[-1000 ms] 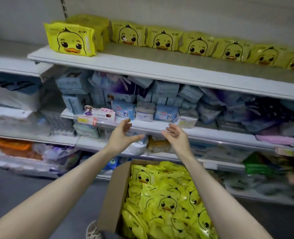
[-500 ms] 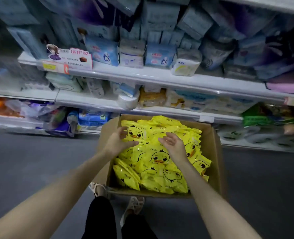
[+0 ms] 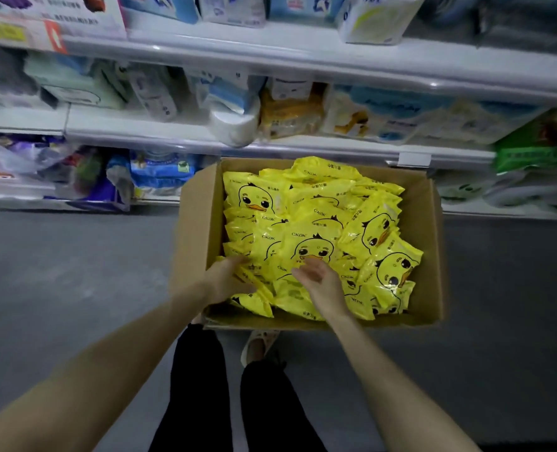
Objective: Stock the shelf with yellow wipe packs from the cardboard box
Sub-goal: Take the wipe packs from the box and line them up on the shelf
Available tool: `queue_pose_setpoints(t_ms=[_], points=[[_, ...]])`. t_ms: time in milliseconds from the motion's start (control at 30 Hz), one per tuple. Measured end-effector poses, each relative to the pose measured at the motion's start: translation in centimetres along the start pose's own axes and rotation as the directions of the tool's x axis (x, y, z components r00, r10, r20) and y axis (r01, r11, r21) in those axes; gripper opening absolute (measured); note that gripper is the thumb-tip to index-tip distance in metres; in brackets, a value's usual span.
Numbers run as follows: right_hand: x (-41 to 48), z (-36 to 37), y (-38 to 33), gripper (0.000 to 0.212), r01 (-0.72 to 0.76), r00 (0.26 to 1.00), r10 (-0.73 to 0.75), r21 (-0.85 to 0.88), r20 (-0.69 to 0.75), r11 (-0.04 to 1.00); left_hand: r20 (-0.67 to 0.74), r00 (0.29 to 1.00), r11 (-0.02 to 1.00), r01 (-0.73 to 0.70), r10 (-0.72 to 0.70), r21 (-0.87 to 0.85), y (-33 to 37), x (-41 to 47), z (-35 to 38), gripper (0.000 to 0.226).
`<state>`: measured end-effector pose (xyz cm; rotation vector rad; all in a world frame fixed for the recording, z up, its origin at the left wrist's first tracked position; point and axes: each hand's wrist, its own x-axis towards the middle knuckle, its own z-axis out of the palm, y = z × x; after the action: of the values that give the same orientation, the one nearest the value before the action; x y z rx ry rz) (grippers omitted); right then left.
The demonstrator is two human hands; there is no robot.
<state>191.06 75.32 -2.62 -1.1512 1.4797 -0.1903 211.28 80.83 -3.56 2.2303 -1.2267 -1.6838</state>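
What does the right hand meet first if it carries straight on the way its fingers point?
Most likely the yellow wipe pack with the duck face, mid cardboard box: the right hand is open and points at its lower edge. Depth is unclear, so the gap cannot be judged.

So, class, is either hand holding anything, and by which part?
Nothing held: left hand and right hand are open over the yellow duck-print wipe packs in the brown cardboard box.

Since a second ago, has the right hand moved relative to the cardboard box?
Yes. The right hand dropped from above the cardboard box into it, now over the yellow wipe packs by its near wall.
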Motion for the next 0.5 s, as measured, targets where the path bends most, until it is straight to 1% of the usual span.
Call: queue_pose_setpoints(t_ms=[67,133,200,267,400,500], points=[[0.0,0.2,0.6,0.049,-0.011,1.000,0.011,-0.007,-0.002,1.000,0.063,0.998,0.999,-0.017,0.014,0.047,0.0,1.0,0.4,0.074],[0.1,0.2,1.1,0.048,-0.022,1.000,0.023,0.015,-0.017,1.000,0.086,0.996,0.988,-0.043,0.030,0.149,-0.4,2.1,0.7,0.071],[0.2,0.2,1.6,0.048,-0.041,0.999,0.042,0.047,-0.029,0.998,0.064,0.998,0.946,-0.048,0.029,0.321,-0.4,2.9,1.0,0.064],[0.3,0.2,1.9,0.048,-0.047,0.998,0.049,0.057,-0.029,0.997,0.014,1.000,0.920,-0.020,0.015,0.391,-0.4,3.6,1.2,0.057],[0.2,0.3,1.7,0.048,-0.045,0.999,0.047,0.061,-0.028,0.997,-0.044,0.999,0.941,0.021,-0.006,0.338,-0.6,4.2,1.5,0.042],[0.2,0.6,1.2,0.049,-0.056,0.998,0.056,0.066,-0.007,0.996,-0.065,0.998,0.971,0.011,0.004,0.238,-0.4,3.9,0.8,0.033]])
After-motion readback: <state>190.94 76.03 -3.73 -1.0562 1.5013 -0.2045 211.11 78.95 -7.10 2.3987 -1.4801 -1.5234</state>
